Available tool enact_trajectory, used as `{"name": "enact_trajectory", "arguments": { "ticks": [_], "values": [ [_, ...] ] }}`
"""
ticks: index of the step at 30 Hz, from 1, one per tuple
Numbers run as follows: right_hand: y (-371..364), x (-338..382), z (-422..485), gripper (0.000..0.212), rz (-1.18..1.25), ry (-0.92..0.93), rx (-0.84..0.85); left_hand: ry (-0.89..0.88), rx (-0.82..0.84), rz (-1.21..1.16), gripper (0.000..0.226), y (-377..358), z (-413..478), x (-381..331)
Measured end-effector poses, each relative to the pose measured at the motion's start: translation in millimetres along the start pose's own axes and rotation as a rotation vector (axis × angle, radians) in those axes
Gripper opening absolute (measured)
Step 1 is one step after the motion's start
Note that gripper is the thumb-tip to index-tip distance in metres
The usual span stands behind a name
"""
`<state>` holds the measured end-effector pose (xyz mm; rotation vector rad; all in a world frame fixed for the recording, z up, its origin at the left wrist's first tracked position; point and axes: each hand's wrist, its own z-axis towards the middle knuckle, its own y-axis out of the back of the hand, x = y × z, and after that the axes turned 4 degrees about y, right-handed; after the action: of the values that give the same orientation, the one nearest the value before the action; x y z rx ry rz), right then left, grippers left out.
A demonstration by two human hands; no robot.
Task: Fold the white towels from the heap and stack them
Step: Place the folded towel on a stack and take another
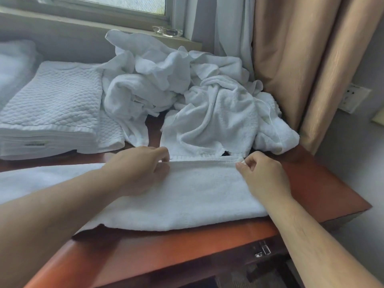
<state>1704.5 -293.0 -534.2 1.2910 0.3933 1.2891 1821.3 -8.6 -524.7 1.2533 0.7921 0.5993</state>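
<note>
We see the left hand [143, 166] and right hand [262, 173] each gripping the far hem of the towel [187, 196] along the table's [315, 183] near edge.

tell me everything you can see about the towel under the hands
The towel is white terry cloth, thick and fluffy, with a hemmed band along its far edge. It lies flat as a long strip, apparently doubled over, across the reddish wooden table and runs out of view to the left. Its near edge is wavy and lifts slightly off the wood. The left hand and the right hand each pinch its far edge, which lies right against the heap behind it.
</note>
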Motion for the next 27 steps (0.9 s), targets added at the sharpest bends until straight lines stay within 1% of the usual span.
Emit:
{"name": "enact_trajectory", "arguments": {
  "ticks": [3, 5, 8, 13, 15, 17, 18, 20, 22, 24, 27],
  "values": [
    [4.8, 13.5, -8.3, 0.030, -0.128, 0.119, -0.109, 0.028, -0.001, -0.060, 0.027, 3.6, -13.7, 7.3],
    [4.8, 34.0, -18.2, 0.028, -0.112, 0.222, -0.127, 0.058, -0.012, -0.165, 0.033, 12.3, -28.8, 16.3],
    [-7.3, 79.1, -42.7, 0.022, 0.009, 0.371, -0.057, 0.146, -0.079, -0.324, 0.031, 30.3, -62.3, 43.1],
    [-32.5, 169.7, -95.1, 0.020, 0.208, 0.683, 0.076, 0.357, -0.254, -0.439, 0.018, 53.2, -149.5, 113.7],
    [-41.7, 207.6, -116.6, 0.024, 0.269, 0.822, 0.179, 0.454, -0.336, -0.429, 0.013, 60.5, -194.1, 143.2],
    [-51.2, 240.8, -136.1, 0.029, 0.260, 0.944, 0.251, 0.555, -0.416, -0.386, 0.014, 65.7, -235.6, 168.2],
    [-55.9, 256.1, -143.9, 0.032, 0.249, 0.999, 0.278, 0.598, -0.436, -0.373, 0.016, 67.5, -253.4, 178.6],
    [-64.1, 281.8, -153.9, 0.048, 0.213, 1.087, 0.350, 0.638, -0.419, -0.367, 0.022, 67.6, -279.9, 194.7],
    [-71.9, 304.1, -159.5, 0.062, 0.155, 1.164, 0.436, 0.640, -0.376, -0.341, 0.021, 65.5, -299.2, 206.9],
    [-79.8, 322.4, -165.1, 0.069, 0.116, 1.244, 0.501, 0.604, -0.348, -0.282, 0.022, 62.8, -313.1, 216.5],
    [-88.4, 340.7, -174.2, 0.066, 0.122, 1.356, 0.519, 0.516, -0.287, -0.180, 0.028, 60.0, -321.0, 227.6]
  ]
}}
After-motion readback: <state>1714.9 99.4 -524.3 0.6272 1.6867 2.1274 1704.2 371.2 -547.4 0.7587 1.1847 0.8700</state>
